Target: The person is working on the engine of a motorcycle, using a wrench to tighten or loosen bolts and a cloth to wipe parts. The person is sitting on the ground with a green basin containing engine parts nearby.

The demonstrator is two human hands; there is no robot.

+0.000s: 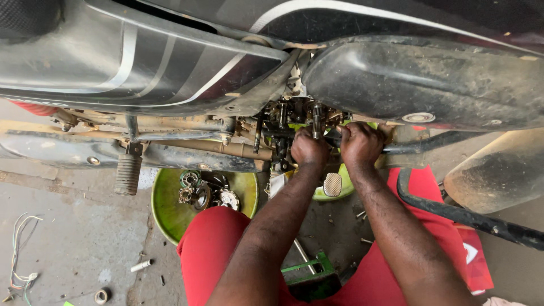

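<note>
I look down along a motorcycle lying close above my knees, with its black striped body panel and dusty seat across the top. Both hands reach into the open engine gears under it. My left hand is closed as a fist just below a ribbed metal shaft. My right hand is closed beside it, gripping something among the engine parts that its fingers hide. My legs in red trousers fill the bottom.
A green basin with gears and engine parts stands on the concrete floor at left. A footpeg hangs from the frame. A black tube crosses at right. Loose wires, tape roll and small bolts lie about.
</note>
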